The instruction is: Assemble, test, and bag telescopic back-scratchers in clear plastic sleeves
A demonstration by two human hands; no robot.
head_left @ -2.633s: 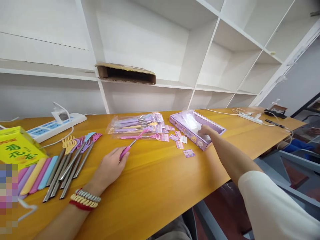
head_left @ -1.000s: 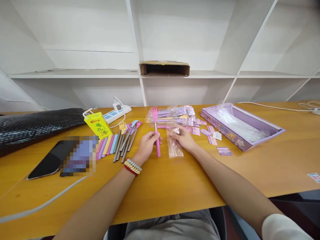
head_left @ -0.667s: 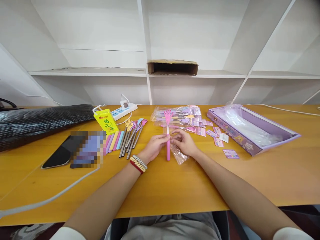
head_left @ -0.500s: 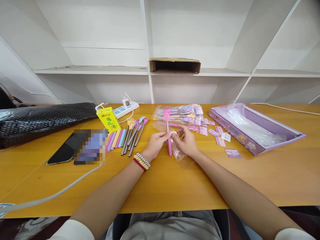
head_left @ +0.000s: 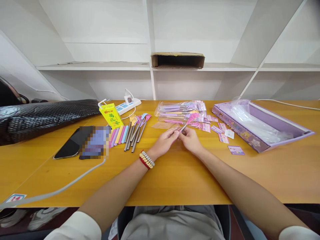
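Observation:
My left hand (head_left: 165, 142) and my right hand (head_left: 190, 139) meet over the middle of the wooden table (head_left: 175, 180). Both pinch the handle end of a pink hand-shaped back scratcher (head_left: 190, 119), whose claw points up and to the right. A clear plastic sleeve seems to be between the fingers, though I cannot make it out well. Just behind the hands lies a pile of bagged scratchers (head_left: 180, 109). A row of loose scratchers (head_left: 133, 131) lies to the left of my left hand.
An open purple box (head_left: 262, 125) with plastic film sits at the right. Small pink cards (head_left: 220, 131) are scattered near it. A yellow carton (head_left: 110, 115), a power strip (head_left: 126, 105), a phone (head_left: 68, 148), a black bag (head_left: 42, 115) and a white cable (head_left: 57, 190) are at the left.
My right hand came back from the purple box with a clear sleeve and joined my left hand. The scratcher has tilted from upright to pointing right, and both hands now pinch it.

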